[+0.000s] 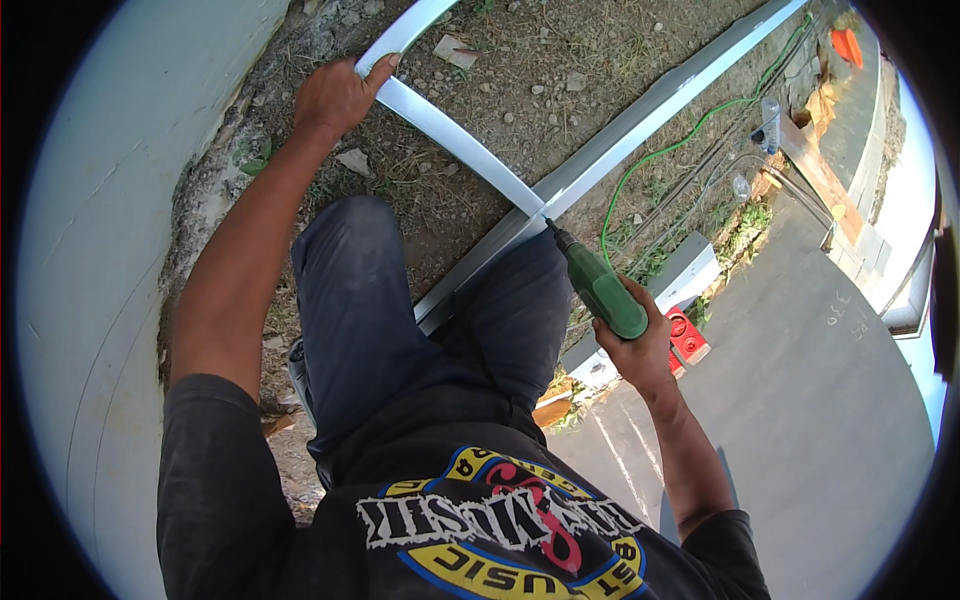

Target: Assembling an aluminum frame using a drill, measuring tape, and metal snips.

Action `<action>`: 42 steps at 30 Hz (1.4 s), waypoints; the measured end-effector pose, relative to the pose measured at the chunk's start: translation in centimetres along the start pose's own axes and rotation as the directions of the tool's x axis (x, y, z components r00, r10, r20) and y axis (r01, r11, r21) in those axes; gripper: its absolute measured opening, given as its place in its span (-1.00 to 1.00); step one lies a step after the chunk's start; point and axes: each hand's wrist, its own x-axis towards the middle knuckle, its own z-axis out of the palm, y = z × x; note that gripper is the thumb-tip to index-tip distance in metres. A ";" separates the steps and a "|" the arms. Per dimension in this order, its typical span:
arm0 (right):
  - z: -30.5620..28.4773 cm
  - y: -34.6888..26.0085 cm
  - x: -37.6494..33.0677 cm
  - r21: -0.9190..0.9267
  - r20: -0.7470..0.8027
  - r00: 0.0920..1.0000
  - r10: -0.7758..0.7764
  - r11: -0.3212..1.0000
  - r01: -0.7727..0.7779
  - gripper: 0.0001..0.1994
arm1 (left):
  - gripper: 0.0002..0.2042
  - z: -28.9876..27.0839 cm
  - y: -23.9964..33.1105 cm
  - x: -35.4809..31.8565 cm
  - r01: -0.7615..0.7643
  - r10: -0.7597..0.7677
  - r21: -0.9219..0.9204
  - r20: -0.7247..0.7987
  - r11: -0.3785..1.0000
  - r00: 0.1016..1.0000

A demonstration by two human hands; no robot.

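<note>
My left hand (340, 98) is closed around a light metal strip (455, 140) near the point where it meets another length of metal at the top. From there the strip runs down to a long metal profile (640, 120) lying diagonally across the ground and over my leg. In my right hand (640, 345) is a green power drill (605, 290), gripped by its handle. Its tip is at the joint where the strip meets the long profile, seemingly touching it; the exact contact is too small to tell.
A pale wall (90, 250) rises close on my left. To the right, a green cable (650, 155) runs over stony soil. A red case (687, 338), a wooden board (825, 180), a plastic bottle (770, 122) and an orange object (846, 47) lie by the grey concrete surface (790, 370).
</note>
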 end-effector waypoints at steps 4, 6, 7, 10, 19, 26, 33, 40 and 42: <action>0.1 0.0 0.1 -0.046 -0.013 0.998 -0.058 0.997 0.058 -0.35 | -0.16 0.1 0.0 0.0 -0.007 0.006 -0.010 -0.012 1.000 1.000; 0.2 0.0 0.2 -0.069 -0.033 0.993 -0.112 0.992 0.109 -0.36 | -0.17 0.1 -0.1 0.1 -0.006 0.006 -0.014 -0.004 1.000 1.000; 0.2 0.1 0.3 -0.025 -0.037 0.996 -0.079 0.997 0.078 -0.36 | -0.17 0.1 -0.1 0.1 -0.004 0.004 -0.015 -0.008 1.000 1.000; -0.1 0.1 0.6 0.026 -0.009 1.000 -0.011 1.000 0.011 -0.36 | -0.17 0.1 -0.2 0.0 0.003 -0.003 -0.002 0.005 1.000 1.000; 0.4 -0.3 0.2 -0.021 -0.035 0.999 -0.035 0.999 0.035 -0.36 | -0.17 -0.1 0.1 -0.2 -0.040 0.039 -0.023 -0.022 0.999 0.999; 0.4 0.0 -0.1 -0.074 -0.024 0.998 -0.061 0.996 0.059 -0.36 | -0.26 -0.4 0.8 -0.1 -0.035 0.036 0.036 -0.031 0.999 0.999; 0.7 0.7 -0.7 -0.104 -0.057 0.997 -0.056 0.993 0.050 -0.28 | -0.33 -0.4 1.2 -0.3 -0.072 0.077 0.071 -0.073 0.995 0.994; 0.5 1.1 -0.7 -0.120 -0.039 0.999 -0.013 0.993 0.008 -0.28 | -0.33 -1.0 2.4 -0.7 -0.011 0.014 0.077 -0.034 0.997 0.999; 0.6 1.3 -0.7 -0.099 -0.066 0.997 -0.046 0.994 0.039 -0.28 | -0.32 -1.1 2.6 -0.7 -0.019 0.023 0.081 -0.039 0.997 0.999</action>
